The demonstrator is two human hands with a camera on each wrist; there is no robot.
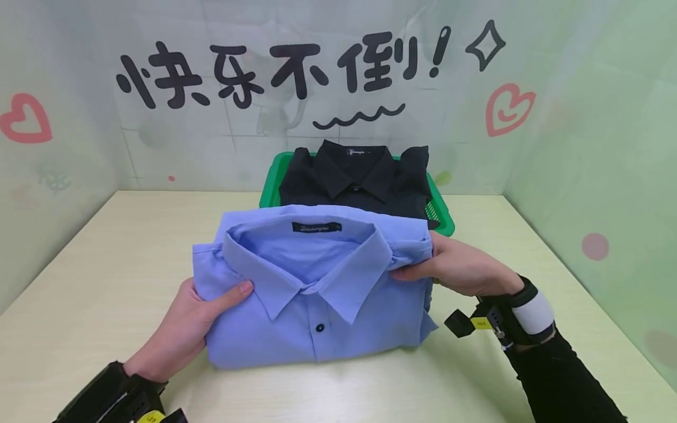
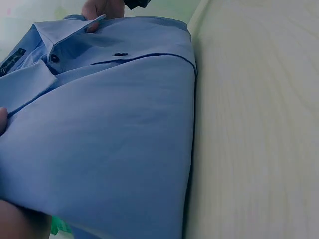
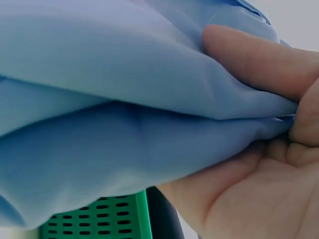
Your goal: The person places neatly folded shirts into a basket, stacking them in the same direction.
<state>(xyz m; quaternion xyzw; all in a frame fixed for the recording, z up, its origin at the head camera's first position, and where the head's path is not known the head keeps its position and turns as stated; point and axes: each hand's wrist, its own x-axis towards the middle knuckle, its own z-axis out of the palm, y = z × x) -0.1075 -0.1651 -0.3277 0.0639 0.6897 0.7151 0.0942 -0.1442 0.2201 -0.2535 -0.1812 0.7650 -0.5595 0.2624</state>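
A folded light blue shirt (image 1: 349, 305) with a buttoned collar and a dark neck label faces up in front of me. My left hand (image 1: 193, 323) grips its left side, thumb on top beside the collar and fingers hidden beneath. On the right, my right hand (image 1: 460, 264) pinches the shoulder edge, the thumb (image 3: 249, 59) over the cloth and the other fingers under it. The shirt's upper part is raised and overlaps the basket behind, while its lower fold (image 2: 187, 149) is close over the table in the left wrist view.
Behind the blue shirt, a green plastic basket (image 1: 272, 182) holds a folded black shirt (image 1: 359, 176), collar up. The pale wood-grain table (image 1: 106, 282) has printed walls at its back, left and right (image 1: 592, 176). Both wrists carry strapped cameras.
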